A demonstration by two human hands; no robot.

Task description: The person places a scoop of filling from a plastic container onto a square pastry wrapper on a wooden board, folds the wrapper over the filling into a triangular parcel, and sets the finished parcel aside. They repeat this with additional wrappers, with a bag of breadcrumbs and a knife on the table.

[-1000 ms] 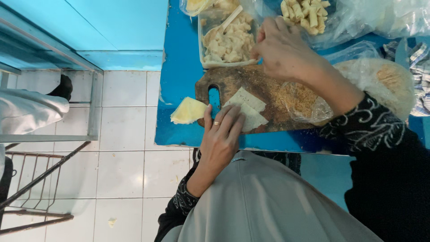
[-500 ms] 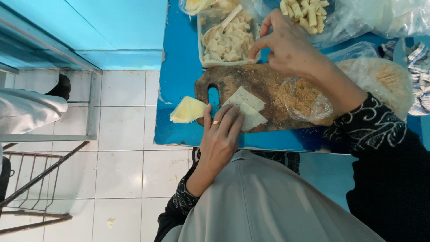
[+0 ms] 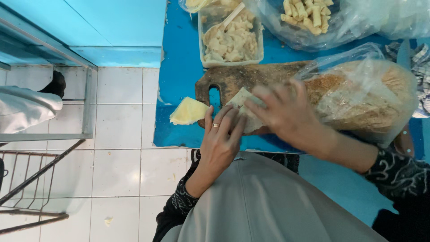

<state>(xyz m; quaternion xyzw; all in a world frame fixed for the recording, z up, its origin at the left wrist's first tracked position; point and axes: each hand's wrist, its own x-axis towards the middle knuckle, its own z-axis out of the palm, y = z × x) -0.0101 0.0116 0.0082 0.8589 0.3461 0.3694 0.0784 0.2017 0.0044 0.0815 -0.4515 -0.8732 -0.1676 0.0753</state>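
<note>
Item: pale thin pastry wrapper (image 3: 244, 105), lying flat on the dark wooden cutting board (image 3: 233, 78) near its handle hole, at the near edge of the blue surface (image 3: 179, 54).

Handling (a judgement): light, limp and easily torn; likely best taken at a corner or edge with fingertips, lifted gently, not pinched in the middle.

Left hand (image 3: 219, 141): fingers flat and together, a ring on one, pressing down on the wrapper's near part; grip closed on nothing, simply resting.

Right hand (image 3: 286, 114): fingers spread loosely over the wrapper's far side, fingertips touching it (blurred, so whether anything is pinched cannot be told).

Adjacent: a second folded yellowish wrapper (image 3: 188, 112) just left of the board, overhanging the surface edge. A clear bag of breadcrumbs (image 3: 363, 96) on the board's right end. A clear rectangular tub of pale filling (image 3: 230, 38) beyond the board. A bag of rolled pastries (image 3: 307, 13) further back.

Below: white tiled floor (image 3: 121, 152).
</note>
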